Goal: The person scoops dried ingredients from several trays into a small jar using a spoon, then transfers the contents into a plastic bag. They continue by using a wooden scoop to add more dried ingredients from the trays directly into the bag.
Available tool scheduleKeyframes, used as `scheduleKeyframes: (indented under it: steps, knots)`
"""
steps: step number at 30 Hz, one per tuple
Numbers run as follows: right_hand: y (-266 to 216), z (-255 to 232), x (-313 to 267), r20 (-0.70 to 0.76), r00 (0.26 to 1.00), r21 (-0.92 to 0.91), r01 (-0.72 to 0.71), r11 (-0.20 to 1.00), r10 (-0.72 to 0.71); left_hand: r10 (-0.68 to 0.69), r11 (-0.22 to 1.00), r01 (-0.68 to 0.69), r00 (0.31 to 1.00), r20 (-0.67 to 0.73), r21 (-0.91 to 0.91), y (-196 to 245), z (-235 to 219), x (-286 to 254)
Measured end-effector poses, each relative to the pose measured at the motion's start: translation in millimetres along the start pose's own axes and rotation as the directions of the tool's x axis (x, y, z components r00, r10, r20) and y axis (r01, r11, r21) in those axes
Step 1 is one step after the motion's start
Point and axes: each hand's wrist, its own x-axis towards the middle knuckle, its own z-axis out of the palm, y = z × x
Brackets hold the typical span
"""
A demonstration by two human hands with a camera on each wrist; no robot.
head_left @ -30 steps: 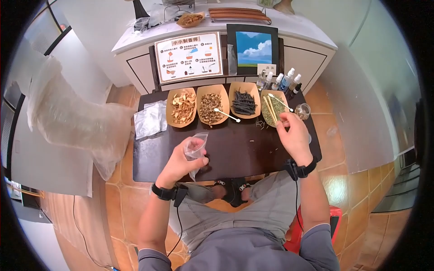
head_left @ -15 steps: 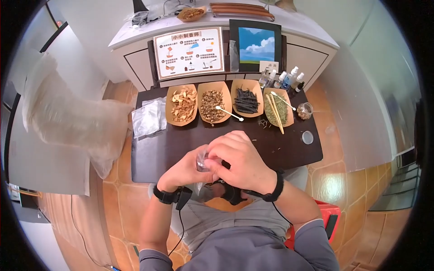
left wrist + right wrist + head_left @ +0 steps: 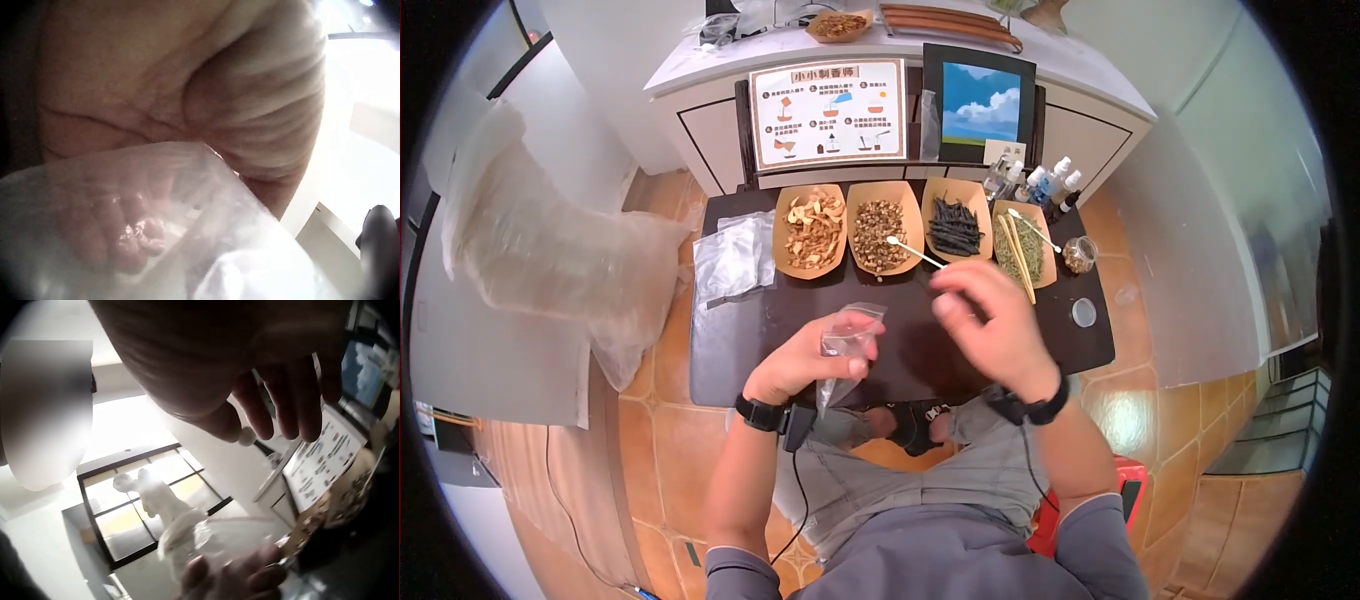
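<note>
My left hand point(image 3: 792, 362) holds a small clear zip bag point(image 3: 846, 340) over the table's front edge, thumb on one side and fingers on the other. In the left wrist view the bag point(image 3: 156, 219) spreads across the palm, and fingers show through it. Right of it, over the table, my right hand point(image 3: 1005, 335) has its fingers loosely bent and parted from the thumb. Its fingertips come near the handle end of a white spoon point(image 3: 917, 251), which lies across a paper tray of brown chopped pieces point(image 3: 880, 235). In the right wrist view those fingers point(image 3: 287, 403) hang down, slightly bent.
Beside that tray stand trays of pale dried slices point(image 3: 813, 235), dark sticks point(image 3: 955, 228) and green herb point(image 3: 1025, 250) with tweezers. At the right are a small glass jar point(image 3: 1080, 254), a round lid point(image 3: 1083, 313) and several bottles point(image 3: 1050, 182). Clear bags point(image 3: 735, 258) lie left.
My right hand went from the herb tray to the bag in my left hand, then drew back rightward and up. The left hand keeps its grip on the bag.
</note>
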Motion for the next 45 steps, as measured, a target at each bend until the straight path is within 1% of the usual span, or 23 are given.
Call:
scheduleKeyframes:
  steps: [1,3,5,7,10,14,16,18,20,22,24,26,27,29,30,31,33,35,37,39,41,43,45]
  knots:
    - [8.0,-15.7,-1.8,-0.024,0.99,-0.005,-0.142,0.99,0.142,0.007,1.0,-0.007,1.0,-0.01,-0.021,-0.8,-6.8,-1.5]
    - [53.3,-39.5,-13.8,-0.151,0.967,-0.213,-0.234,0.949,0.205,0.036,0.998,-0.037,0.999,-0.013,-0.043,-5.2,-20.3,-5.4]
    - [99.2,-60.5,-29.3,-0.242,0.906,-0.34,-0.414,0.844,0.347,0.082,0.993,-0.088,0.994,-0.076,-0.073,-6.7,-29.6,-5.6]
    - [125.6,-75.6,-41.7,-0.274,0.894,-0.532,-0.448,0.719,0.354,0.093,0.993,-0.098,0.993,-0.068,-0.068,-6.2,-35.3,-3.1]
    - [131.8,-76.5,-48.6,-0.258,0.878,-0.61,-0.471,0.637,0.403,0.115,0.988,-0.127,0.985,-0.132,-0.089,-16.4,-46.2,5.1]
    - [137.4,-68.6,-53.0,-0.257,0.879,-0.635,-0.467,0.616,0.402,0.124,0.989,-0.135,0.977,-0.174,-0.055,-26.0,-50.8,7.6]
    - [137.1,-64.4,-48.1,-0.285,0.916,-0.643,-0.402,0.652,0.283,0.131,0.986,-0.147,0.976,-0.174,-0.082,-28.0,-52.2,7.5]
    - [113.4,-53.5,-35.6,-0.294,0.943,-0.594,-0.31,0.742,0.158,0.145,0.979,-0.171,0.967,-0.211,-0.11,-30.1,-52.4,2.8]
    - [75.4,-36.4,-17.2,-0.275,0.953,-0.528,-0.259,0.809,0.125,0.175,0.97,-0.199,0.97,-0.167,-0.137,-33.0,-54.7,5.7]
    - [43.0,-3.2,-8.9,-0.183,0.97,-0.354,-0.216,0.91,0.159,0.198,0.959,-0.225,0.967,-0.163,-0.171,-34.3,-52.1,6.5]
    - [8.3,33.6,-4.9,0.027,0.985,-0.162,-0.166,0.973,0.172,0.213,0.951,-0.243,0.963,-0.163,-0.193,-32.7,-39.8,11.4]
    - [-18.4,63.8,-5.9,0.273,0.914,0.05,-0.326,0.944,0.301,0.287,0.95,-0.313,0.855,-0.432,0.012,-29.1,-19.9,15.4]
    - [-22.3,77.8,-5.3,0.359,0.882,0.145,-0.376,0.915,0.305,0.289,0.949,-0.314,0.85,-0.441,0.016,-22.4,-9.7,14.9]
    - [-22.2,101.0,-1.7,0.364,0.872,0.291,-0.441,0.849,0.328,0.194,0.96,-0.268,0.842,-0.504,-0.078,-3.0,9.0,10.8]
    - [-17.4,109.9,0.2,0.366,0.874,0.296,-0.436,0.85,0.321,0.26,0.965,-0.241,0.805,-0.533,0.107,-5.8,7.4,11.9]
    - [-13.2,117.2,3.0,0.323,0.88,0.356,-0.455,0.817,0.349,0.324,0.946,-0.271,0.764,-0.558,0.179,-9.5,3.6,16.7]
    - [-9.5,120.4,7.8,0.28,0.883,0.412,-0.465,0.784,0.377,0.355,0.931,-0.209,0.716,-0.601,0.3,-14.3,-1.2,13.4]
    - [-9.3,113.2,13.2,0.376,0.811,0.444,-0.583,0.681,0.449,0.337,0.941,-0.227,0.703,-0.626,0.252,-3.2,2.6,11.8]
    - [-12.7,106.3,15.8,0.396,0.818,0.471,-0.57,0.673,0.417,0.321,0.947,-0.25,0.689,-0.65,0.203,3.5,-2.9,11.4]
    - [-10.7,104.2,15.4,0.402,0.778,0.497,-0.629,0.598,0.483,0.319,0.938,-0.322,0.651,-0.689,0.13,6.6,-15.7,5.6]
    - [-13.9,107.1,15.9,0.377,0.779,0.479,-0.627,0.614,0.501,0.346,0.928,-0.341,0.638,-0.688,0.15,11.4,-12.0,4.0]
    - [-22.5,118.2,13.6,0.355,0.803,0.539,-0.594,0.598,0.478,0.388,0.894,-0.441,0.674,-0.628,0.079,7.1,-6.9,5.4]
    - [-16.1,127.4,7.0,0.363,0.823,0.543,-0.568,0.618,0.438,0.409,0.885,-0.459,0.679,-0.61,0.082,2.2,-9.4,6.5]
